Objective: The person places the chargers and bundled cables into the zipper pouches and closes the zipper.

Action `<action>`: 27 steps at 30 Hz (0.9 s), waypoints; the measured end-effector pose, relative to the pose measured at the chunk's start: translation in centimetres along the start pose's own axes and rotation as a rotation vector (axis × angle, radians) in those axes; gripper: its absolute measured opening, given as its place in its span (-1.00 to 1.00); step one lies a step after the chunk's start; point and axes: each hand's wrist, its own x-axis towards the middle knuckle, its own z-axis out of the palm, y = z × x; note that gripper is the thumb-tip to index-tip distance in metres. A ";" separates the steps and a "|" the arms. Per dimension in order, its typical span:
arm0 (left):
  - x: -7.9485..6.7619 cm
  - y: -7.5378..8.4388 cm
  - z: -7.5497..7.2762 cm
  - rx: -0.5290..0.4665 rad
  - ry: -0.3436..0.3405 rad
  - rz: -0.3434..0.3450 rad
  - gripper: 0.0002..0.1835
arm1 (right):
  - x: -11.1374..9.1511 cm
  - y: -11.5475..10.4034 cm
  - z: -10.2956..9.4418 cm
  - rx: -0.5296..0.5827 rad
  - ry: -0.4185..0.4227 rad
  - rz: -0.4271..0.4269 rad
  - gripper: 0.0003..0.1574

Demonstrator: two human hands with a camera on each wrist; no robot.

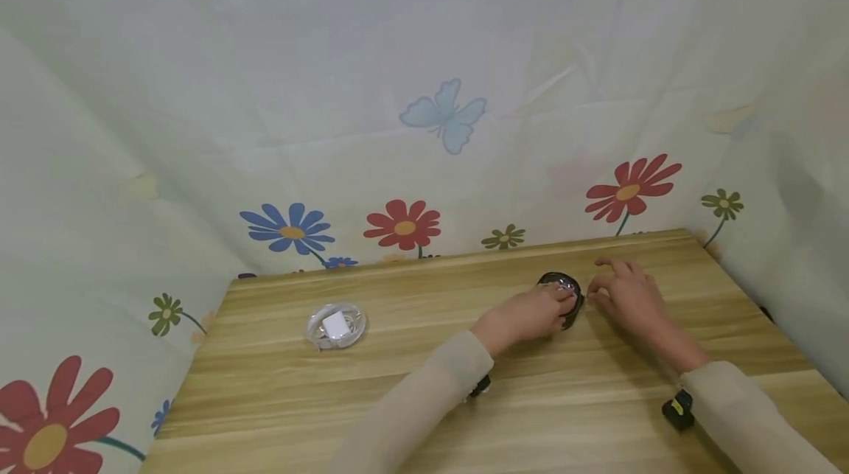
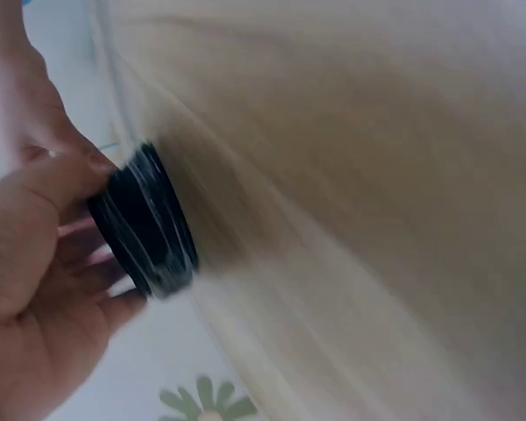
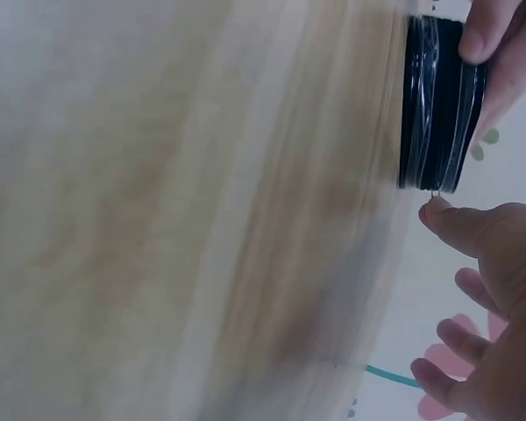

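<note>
A small black rounded case (image 1: 569, 318) with ridged sides and what looks like a zip stands at the right of the table. My left hand (image 1: 527, 318) grips it, thumb on one side and fingers on the other, as the left wrist view shows with the case (image 2: 149, 219) tilted. My right hand (image 1: 630, 301) is at its right side. In the right wrist view the thumb meets a small metal tab (image 3: 435, 192), seemingly a zip pull, at the case's end; the index finger is hidden and the other fingers are loosely bent.
On the left of the wood-grain table (image 1: 265, 385) lies a white charger plug (image 1: 336, 325) with its coiled white cable (image 1: 361, 326). A flower-printed curtain (image 1: 318, 127) rises behind the table's back edge and along both sides.
</note>
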 end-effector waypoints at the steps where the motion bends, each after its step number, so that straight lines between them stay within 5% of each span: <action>1: -0.2 -0.4 0.1 -0.058 0.004 0.018 -0.56 | 0.1 0.1 0.0 -0.001 -0.004 0.015 -0.94; 4: -0.8 -1.3 0.5 -0.227 0.011 0.062 -0.48 | 0.6 0.2 0.1 -0.017 -0.009 0.030 -0.94; 10: -1.5 -2.2 1.2 -0.301 0.006 0.124 -0.46 | 0.9 0.3 0.2 -0.009 -0.035 0.025 -0.95; 17: -1.4 -2.7 1.4 -0.333 0.057 -0.030 -0.50 | 0.4 0.0 0.1 0.034 -0.016 -0.008 -0.90; 22: -0.5 -3.5 1.2 -0.430 0.044 -0.111 -0.65 | 0.1 -0.7 0.3 0.085 0.042 -0.104 -0.88; 27: 0.4 -3.5 0.9 -0.462 0.026 -0.170 -0.51 | 0.1 -1.2 0.6 0.127 0.080 -0.166 -0.82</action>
